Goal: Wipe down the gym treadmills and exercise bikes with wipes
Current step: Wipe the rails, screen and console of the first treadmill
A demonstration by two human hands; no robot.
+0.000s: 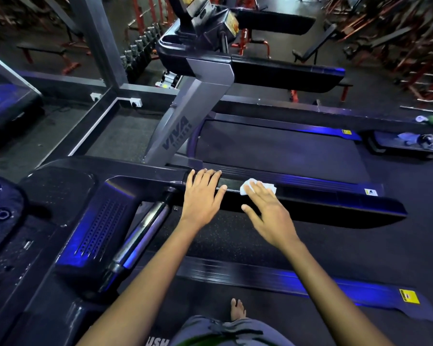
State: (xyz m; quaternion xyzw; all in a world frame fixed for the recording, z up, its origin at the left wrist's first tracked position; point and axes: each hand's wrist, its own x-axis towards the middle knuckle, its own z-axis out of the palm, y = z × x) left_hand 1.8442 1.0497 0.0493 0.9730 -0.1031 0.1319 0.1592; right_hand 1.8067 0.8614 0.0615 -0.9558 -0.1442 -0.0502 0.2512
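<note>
Flatly, right hand (268,213) pressing crumpled white wipe (258,187), glossy handrail (323,198)

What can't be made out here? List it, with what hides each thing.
Head view only:
- Most of the wipe: covered by the right hand's fingers.
- Handrail surface beneath the left hand: hidden by the palm.
- Yellow warning label: print too small.
- Console: cut off by the top edge.
- Items on the far floor: blurred.

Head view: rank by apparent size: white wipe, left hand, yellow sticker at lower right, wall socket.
1. left hand
2. white wipe, partly hidden under the right hand
3. yellow sticker
4. wall socket, farther away, so its ranking against the sticker is unsure.
</note>
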